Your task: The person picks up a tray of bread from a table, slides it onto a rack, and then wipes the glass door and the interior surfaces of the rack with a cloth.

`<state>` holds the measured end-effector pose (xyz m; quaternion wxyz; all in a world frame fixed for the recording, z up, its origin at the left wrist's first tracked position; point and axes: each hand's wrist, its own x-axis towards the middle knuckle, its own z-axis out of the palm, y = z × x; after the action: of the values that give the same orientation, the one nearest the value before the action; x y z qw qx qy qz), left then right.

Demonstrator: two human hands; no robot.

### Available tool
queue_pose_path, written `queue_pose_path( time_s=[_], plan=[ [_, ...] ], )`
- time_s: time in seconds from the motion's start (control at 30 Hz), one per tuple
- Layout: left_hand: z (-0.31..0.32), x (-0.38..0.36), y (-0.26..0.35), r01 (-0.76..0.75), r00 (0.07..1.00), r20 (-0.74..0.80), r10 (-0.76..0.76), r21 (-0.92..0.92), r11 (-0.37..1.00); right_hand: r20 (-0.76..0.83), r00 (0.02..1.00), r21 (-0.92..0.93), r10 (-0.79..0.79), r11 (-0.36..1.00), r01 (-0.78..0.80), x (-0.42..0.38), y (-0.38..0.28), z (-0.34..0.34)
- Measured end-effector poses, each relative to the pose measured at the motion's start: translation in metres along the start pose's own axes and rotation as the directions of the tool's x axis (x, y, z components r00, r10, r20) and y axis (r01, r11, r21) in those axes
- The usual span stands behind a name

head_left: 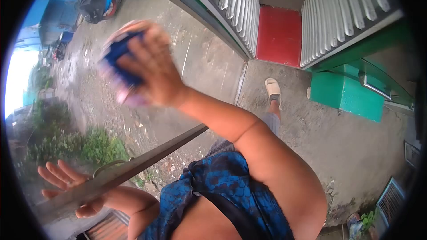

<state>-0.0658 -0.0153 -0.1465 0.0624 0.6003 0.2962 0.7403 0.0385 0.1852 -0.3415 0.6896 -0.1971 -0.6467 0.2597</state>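
My right hand (155, 64) reaches out across the upper left, blurred by motion. Its fingers are spread over a dark blue and pink cloth (119, 58), pressed under the palm. Lower left, my left hand (66, 182) has its fingers stretched apart and holds nothing. A long metal bar (155, 155) runs diagonally across the view and overlaps the left palm, with the fingers showing past its upper side. Near the left wrist a thin ring-shaped band (110, 165) shows beside the bar.
A red panel (279, 35) lies between two rows of pale slats (342, 13). At the right sits a green box-like step (347, 91). My sandalled foot (272, 88) rests on concrete. Green plants (100, 144) grow at left; a covered motorbike (95, 0) stands at the top left.
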Motion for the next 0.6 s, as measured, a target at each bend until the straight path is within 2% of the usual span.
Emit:
queue_pose_path(
  time_s=[0.03,0.07,0.1,0.13,0.17,0.2,0.23,0.27,0.3,0.33,0.37,0.43,0.47,0.5,0.53,0.57,0.6],
  plan=[
    [0.002,-0.003,0.0,0.012,1.0,0.0,-0.012,0.012,1.0,-0.031,0.983,0.033,0.179,0.983,-0.178,-0.014,0.022,-0.005],
    [0.003,-0.005,0.001,-0.027,0.999,-0.022,0.029,0.062,0.998,-0.139,0.932,0.094,0.335,0.941,-0.325,-0.036,0.042,-0.015],
    [0.002,-0.006,0.004,-0.068,0.997,-0.038,0.073,0.117,0.991,-0.175,0.82,0.212,0.545,0.834,-0.509,-0.085,0.081,-0.02],
    [-0.014,-0.003,0.008,0.114,0.972,0.236,-0.018,-0.395,0.911,-0.202,0.649,0.367,0.734,0.671,-0.644,-0.134,0.119,-0.025],
    [-0.013,-0.005,0.008,0.111,0.971,0.236,-0.02,-0.376,0.92,-0.215,0.449,0.523,0.867,0.491,-0.697,-0.182,0.156,-0.03],
    [-0.009,-0.005,0.007,0.089,0.975,0.224,0.005,-0.405,0.91,-0.085,0.213,0.746,0.973,0.204,-0.634,-0.272,0.218,-0.036],
    [-0.003,-0.006,0.007,0.071,0.977,0.212,0.024,-0.429,0.9,0.042,-0.312,0.755,0.949,-0.234,-0.613,-0.275,0.198,-0.059],
    [0.009,-0.007,0.002,0.129,0.975,0.223,-0.017,-0.498,0.858,0.119,-0.438,0.672,0.891,-0.397,-0.625,-0.306,0.196,-0.066],
    [0.012,-0.007,0.002,0.132,0.976,0.218,-0.031,-0.469,0.873,0.176,-0.555,0.569,0.813,-0.544,-0.617,-0.318,0.186,-0.065],
    [0.012,-0.007,0.0,0.143,0.975,0.217,-0.042,-0.474,0.869,0.19,-0.555,0.553,0.81,-0.556,-0.621,-0.318,0.187,-0.056],
    [0.012,-0.007,-0.002,0.158,0.975,0.215,-0.058,-0.484,0.861,0.093,-0.468,0.664,0.879,-0.405,-0.629,-0.295,0.175,-0.047],
    [0.013,-0.007,-0.005,0.185,0.975,0.203,-0.094,-0.496,0.848,-0.17,-0.073,0.653,0.983,0.057,-0.755,-0.277,0.159,-0.018],
    [0.011,-0.006,-0.004,0.186,0.974,0.205,-0.096,-0.481,0.857,-0.246,0.179,0.538,0.953,0.287,-0.793,-0.233,0.124,-0.01],
    [0.009,-0.005,-0.004,0.189,0.973,0.208,-0.1,-0.469,0.863,-0.231,0.428,0.374,0.874,0.486,-0.79,-0.184,0.077,-0.006],
    [0.008,-0.004,-0.004,0.198,0.972,0.208,-0.109,-0.479,0.855,-0.17,0.658,0.232,0.733,0.679,-0.696,-0.147,0.034,-0.005],
    [0.008,-0.005,-0.003,0.186,0.976,0.192,-0.105,-0.478,0.858,-0.065,0.861,0.115,0.504,0.861,-0.495,-0.121,0.0,-0.005],
    [0.009,-0.006,-0.003,0.171,0.98,0.174,-0.099,-0.476,0.863,0.1,0.975,0.047,0.201,0.977,-0.206,-0.106,-0.026,-0.005]
  ],
)
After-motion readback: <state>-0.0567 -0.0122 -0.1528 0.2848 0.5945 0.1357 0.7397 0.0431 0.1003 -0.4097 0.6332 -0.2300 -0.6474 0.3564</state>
